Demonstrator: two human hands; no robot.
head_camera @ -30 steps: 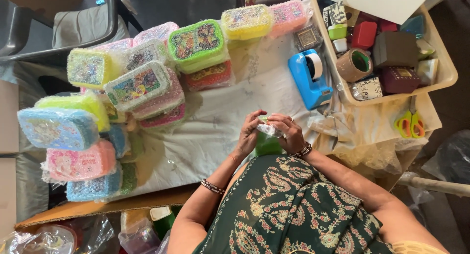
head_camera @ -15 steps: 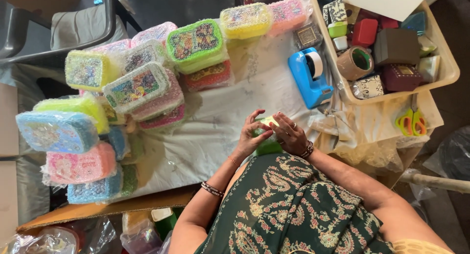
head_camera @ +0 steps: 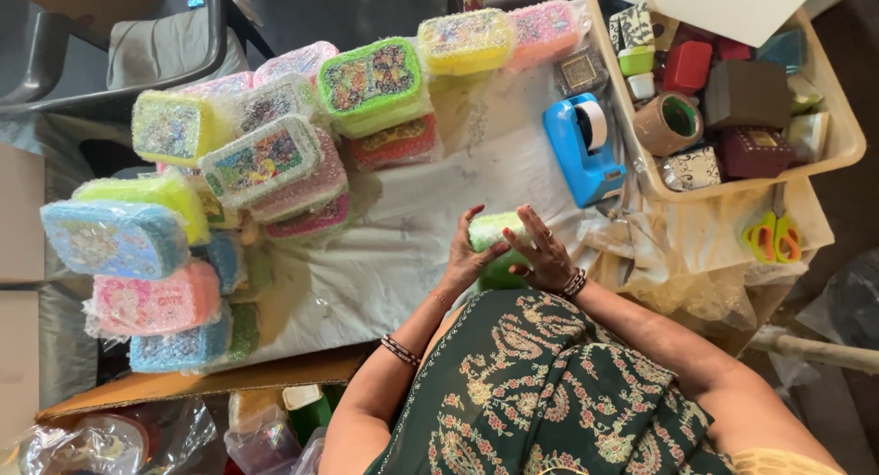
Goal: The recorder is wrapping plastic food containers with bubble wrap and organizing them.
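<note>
Two hands hold one green box (head_camera: 494, 246) wrapped in bubble wrap, just above the lap. Left hand (head_camera: 469, 255) curls around its left side. Right hand (head_camera: 542, 253) lies over its right side, fingers spread. Blue tape holder (head_camera: 581, 150) sits just past the right hand on the table (head_camera: 403, 255).

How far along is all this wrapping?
Well along, it seems. Many bubble-wrapped lunch boxes already sit stacked on the table. In hand: the left hand and right hand hold a green box partly covered in wrap. Left: several small unwrapped boxes in the beige tray, if those are meant for wrapping too. The blue tape dispenser stands close by.
</note>
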